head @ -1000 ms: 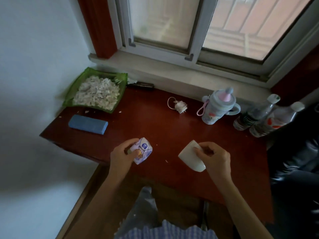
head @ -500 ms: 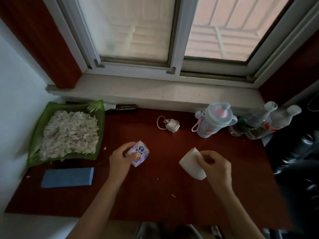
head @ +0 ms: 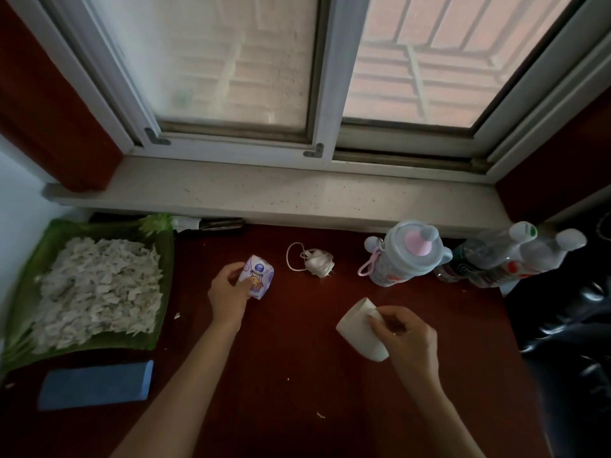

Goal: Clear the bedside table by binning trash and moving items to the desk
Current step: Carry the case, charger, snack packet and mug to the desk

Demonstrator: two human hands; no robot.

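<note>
Since a second ago, I had leaned in and both hands had reached farther over the dark red surface (head: 297, 385). My left hand (head: 228, 297) pinched a small carton (head: 258, 276) near the charger (head: 317, 261). My right hand (head: 405, 335) gripped a white cup (head: 358, 330), tipped over. I think I was putting things down here; next I needed to let go gently.

On the counter (head: 297, 375), a tray (head: 165, 259) of shreds sat at the left with a flat block (head: 96, 385) before it. A coiled charger (head: 317, 262) lay centre-back (under the windowsill (head: 264, 193)); a sippy bottle (head: 403, 256) and two bottles (head: 496, 259) stood right.
</note>
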